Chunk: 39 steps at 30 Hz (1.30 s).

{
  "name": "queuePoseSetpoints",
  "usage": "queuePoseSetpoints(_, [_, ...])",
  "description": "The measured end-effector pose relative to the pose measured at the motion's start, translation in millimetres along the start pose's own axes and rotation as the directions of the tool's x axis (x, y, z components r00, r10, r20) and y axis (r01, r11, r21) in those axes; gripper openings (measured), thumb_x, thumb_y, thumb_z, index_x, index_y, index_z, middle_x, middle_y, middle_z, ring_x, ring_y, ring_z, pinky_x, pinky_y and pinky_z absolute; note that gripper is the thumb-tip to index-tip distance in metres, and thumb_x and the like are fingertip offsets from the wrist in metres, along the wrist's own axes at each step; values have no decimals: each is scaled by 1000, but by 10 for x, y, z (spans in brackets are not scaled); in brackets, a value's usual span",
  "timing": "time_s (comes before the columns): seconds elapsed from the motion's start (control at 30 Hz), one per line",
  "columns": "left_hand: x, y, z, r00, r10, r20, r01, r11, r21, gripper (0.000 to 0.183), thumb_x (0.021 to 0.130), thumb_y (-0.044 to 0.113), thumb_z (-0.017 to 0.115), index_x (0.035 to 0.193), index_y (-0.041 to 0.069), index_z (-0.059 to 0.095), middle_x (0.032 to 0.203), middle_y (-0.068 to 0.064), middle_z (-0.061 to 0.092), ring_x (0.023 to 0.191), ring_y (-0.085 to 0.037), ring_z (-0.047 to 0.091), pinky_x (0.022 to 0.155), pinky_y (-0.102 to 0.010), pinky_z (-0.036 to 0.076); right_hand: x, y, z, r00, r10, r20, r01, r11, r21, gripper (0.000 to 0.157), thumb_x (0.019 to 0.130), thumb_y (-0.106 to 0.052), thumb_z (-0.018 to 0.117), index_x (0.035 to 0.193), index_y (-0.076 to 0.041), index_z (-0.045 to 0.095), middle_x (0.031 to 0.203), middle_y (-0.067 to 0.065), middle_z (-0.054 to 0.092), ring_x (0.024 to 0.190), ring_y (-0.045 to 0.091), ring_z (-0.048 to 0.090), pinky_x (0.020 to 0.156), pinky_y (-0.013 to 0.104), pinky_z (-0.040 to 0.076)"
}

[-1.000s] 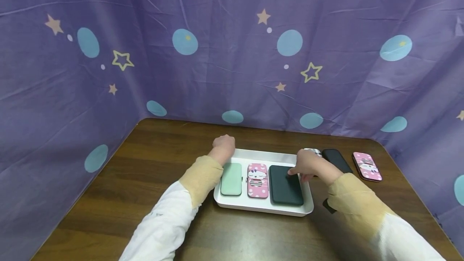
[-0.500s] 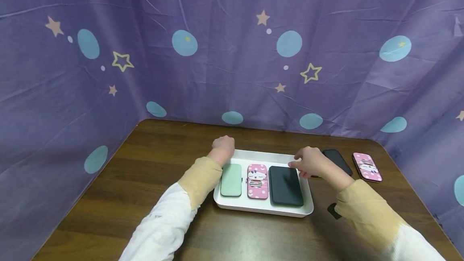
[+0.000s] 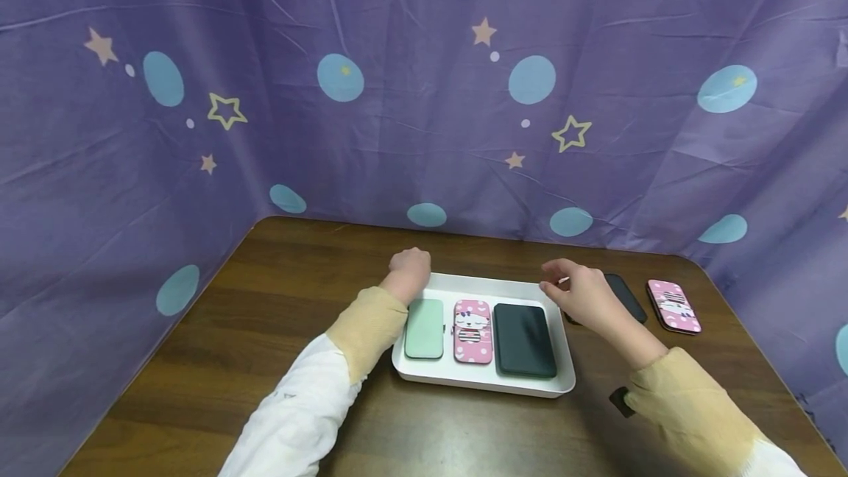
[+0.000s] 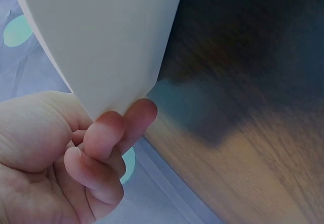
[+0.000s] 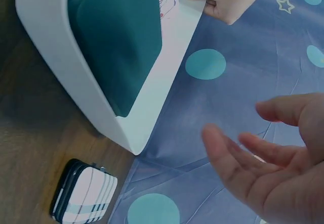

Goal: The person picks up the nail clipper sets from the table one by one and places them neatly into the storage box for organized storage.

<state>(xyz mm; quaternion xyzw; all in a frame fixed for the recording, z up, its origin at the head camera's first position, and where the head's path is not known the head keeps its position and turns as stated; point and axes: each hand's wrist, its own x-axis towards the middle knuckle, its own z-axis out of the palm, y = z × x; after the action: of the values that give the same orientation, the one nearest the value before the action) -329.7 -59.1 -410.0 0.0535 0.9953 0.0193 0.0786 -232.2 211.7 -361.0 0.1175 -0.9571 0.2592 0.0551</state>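
My left hand (image 3: 409, 273) grips the far left corner of a white tray (image 3: 477, 383), thumb and curled fingers pinching its wall in the left wrist view. Inside the tray lie a mint green case (image 3: 425, 330), a pink cat-print case (image 3: 472, 333) and a larger dark green case (image 3: 525, 341), side by side. My right hand (image 3: 584, 294) hovers beyond the tray's far right corner, fingers loosely bent and apart, holding nothing. In the right wrist view, a plaid case (image 5: 91, 196) with a metal clasp lies on the table near that corner; the hand mostly hides it from the head view.
Right of the tray, a black case (image 3: 626, 297) is partly behind my right hand. Farther right lies another pink cat-print case (image 3: 674, 308). The wooden table (image 3: 278, 293) meets a purple patterned curtain (image 3: 424, 131) at its back.
My right hand has lifted off the dark green case and moved right, away from the tray, its fingers spreading. The left hand keeps its hold on the tray corner.
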Motion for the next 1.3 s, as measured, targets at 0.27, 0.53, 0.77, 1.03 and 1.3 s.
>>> queuePoseSetpoints(0.27, [-18,4,-11,1000,-5,-6,5,1000,9,28,97,6,43,110,12,67,114,-9,66,99,-25,64,71,-39,55,-11,131,69,979,-113,-169,118,993,18,34,87,-12,64,119,-2,59,109,19,64,92,32,65,71,43,56])
queuePoseSetpoints(0.53, [-16,9,-8,1000,-12,-5,12,1000,7,27,97,7,44,110,12,67,115,-9,66,100,-25,64,71,-40,55,2,317,116,958,-168,-233,171,985,-7,39,87,-15,66,124,-4,56,122,18,57,104,35,59,76,48,54])
queuePoseSetpoints(0.77, [-8,9,-2,1000,-10,-7,10,1000,5,27,97,7,44,109,12,67,114,-9,66,99,-24,64,70,-39,55,29,475,132,941,-226,-252,221,974,-47,45,85,-15,68,126,-4,55,131,20,50,119,39,48,92,56,41])
queuePoseSetpoints(1.03, [4,5,1,1000,-1,-3,1,1000,6,27,97,7,43,109,12,67,114,-9,66,98,-24,64,70,-39,55,93,686,181,952,-219,-213,207,975,-80,49,84,-14,68,129,-3,52,134,25,46,121,46,43,96,60,35])
queuePoseSetpoints(1.3, [1,1,-1,1000,-7,2,7,1000,-5,28,97,6,44,109,13,67,115,-8,65,98,-23,64,70,-39,55,144,832,219,986,-103,-127,92,992,-87,52,86,-19,65,132,0,48,134,29,43,121,50,40,98,62,32])
